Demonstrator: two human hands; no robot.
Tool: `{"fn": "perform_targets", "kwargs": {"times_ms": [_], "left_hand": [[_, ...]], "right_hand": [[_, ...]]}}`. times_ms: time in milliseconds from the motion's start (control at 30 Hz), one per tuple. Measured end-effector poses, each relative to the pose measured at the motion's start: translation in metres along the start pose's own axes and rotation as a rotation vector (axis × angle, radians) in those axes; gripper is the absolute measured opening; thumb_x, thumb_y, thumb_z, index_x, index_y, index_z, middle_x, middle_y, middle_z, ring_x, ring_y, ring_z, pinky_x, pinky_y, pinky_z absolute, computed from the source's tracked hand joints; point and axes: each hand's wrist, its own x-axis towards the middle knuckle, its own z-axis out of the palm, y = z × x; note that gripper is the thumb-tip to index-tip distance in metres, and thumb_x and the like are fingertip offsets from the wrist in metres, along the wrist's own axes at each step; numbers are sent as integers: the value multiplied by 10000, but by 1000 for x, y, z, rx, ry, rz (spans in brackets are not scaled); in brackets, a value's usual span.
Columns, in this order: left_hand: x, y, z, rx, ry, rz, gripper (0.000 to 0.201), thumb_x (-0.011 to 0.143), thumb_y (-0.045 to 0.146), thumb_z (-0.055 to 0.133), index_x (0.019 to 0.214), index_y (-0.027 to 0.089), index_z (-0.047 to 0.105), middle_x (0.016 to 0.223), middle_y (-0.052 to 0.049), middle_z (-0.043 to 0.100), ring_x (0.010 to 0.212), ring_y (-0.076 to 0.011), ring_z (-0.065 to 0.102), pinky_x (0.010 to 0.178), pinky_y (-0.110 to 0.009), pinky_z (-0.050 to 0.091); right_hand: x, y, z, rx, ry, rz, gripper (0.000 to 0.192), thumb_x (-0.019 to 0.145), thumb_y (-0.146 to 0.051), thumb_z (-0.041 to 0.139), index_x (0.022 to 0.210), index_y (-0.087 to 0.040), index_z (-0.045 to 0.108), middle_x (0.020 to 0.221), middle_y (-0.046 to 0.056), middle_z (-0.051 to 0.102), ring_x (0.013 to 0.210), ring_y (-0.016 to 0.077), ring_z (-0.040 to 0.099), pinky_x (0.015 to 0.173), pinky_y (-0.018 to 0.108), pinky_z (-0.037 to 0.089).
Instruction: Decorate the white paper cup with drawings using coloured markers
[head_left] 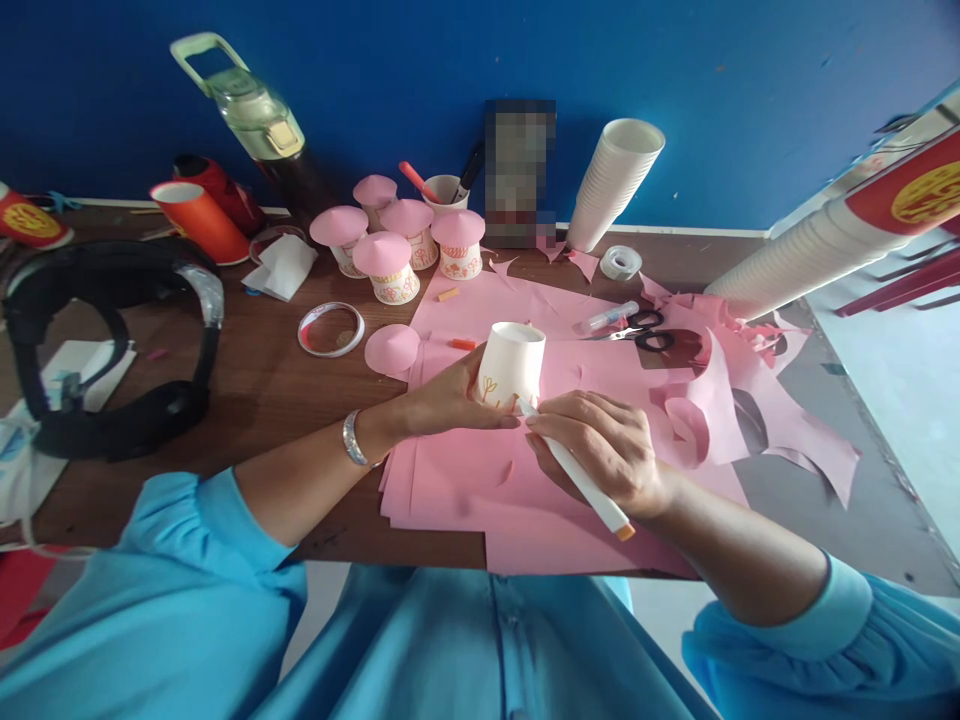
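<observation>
My left hand [450,395] grips an upturned white paper cup [514,362] that has small orange drawings on its side. It rests on a stack of pink paper sheets [480,480]. My right hand [600,445] holds a white marker with an orange end [589,488], its tip touching the lower side of the cup. A loose pink paper cone [391,348] lies just left of the cup.
Several finished cups with pink caps [390,262] stand behind. Scissors [649,332], a glue tube [606,318], a tape roll [621,262], a stack of white cups [615,180], pink scraps [757,400], a clear ring [331,329], headphones [112,340] and a bottle [255,115] surround them.
</observation>
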Motion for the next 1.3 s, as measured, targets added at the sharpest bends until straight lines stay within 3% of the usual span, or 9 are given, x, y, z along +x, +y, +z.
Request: {"fn": "perform_targets", "kwargs": {"times_ms": [600, 1300], "left_hand": [[0, -1, -1, 5, -19, 1, 546, 800, 443, 888, 1216, 192, 637, 1172, -103, 709, 1107, -268, 667, 979, -448, 543], [-1, 0, -2, -8, -3, -13, 580, 788, 448, 898, 1241, 202, 632, 1210, -108, 708, 1146, -277, 662, 983, -452, 544]], "right_hand": [[3, -2, 0, -15, 17, 16, 191, 944, -96, 700, 1093, -183, 617, 835, 32, 742, 707, 160, 734, 636, 275, 624], [7, -2, -4, -50, 28, 45, 224, 915, -79, 691, 1091, -205, 631, 807, 11, 741, 657, 156, 715, 601, 277, 605]]}}
